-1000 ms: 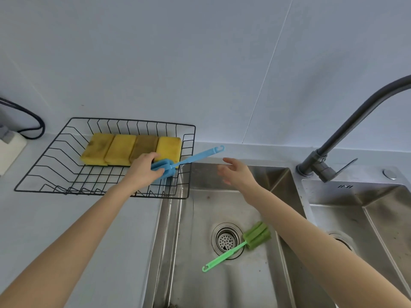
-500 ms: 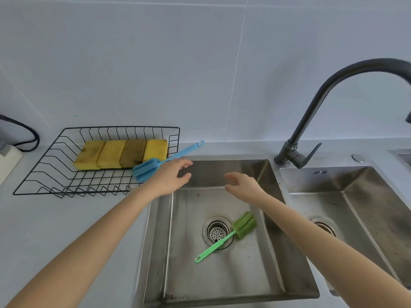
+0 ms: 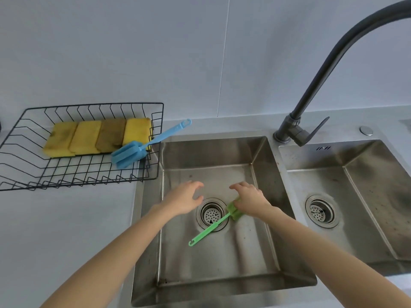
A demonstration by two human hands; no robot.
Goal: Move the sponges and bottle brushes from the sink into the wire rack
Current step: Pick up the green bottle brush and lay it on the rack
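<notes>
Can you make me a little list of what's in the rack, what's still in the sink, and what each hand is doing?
in the wire rack: four sponges in a row, and the blue bottle brush with its handle poking over the rim
in the sink: green bottle brush, handle lying across the drain
left hand: open, empty, over the sink
right hand: on the green brush's sponge head, grip unclear
still to move: green bottle brush
</notes>
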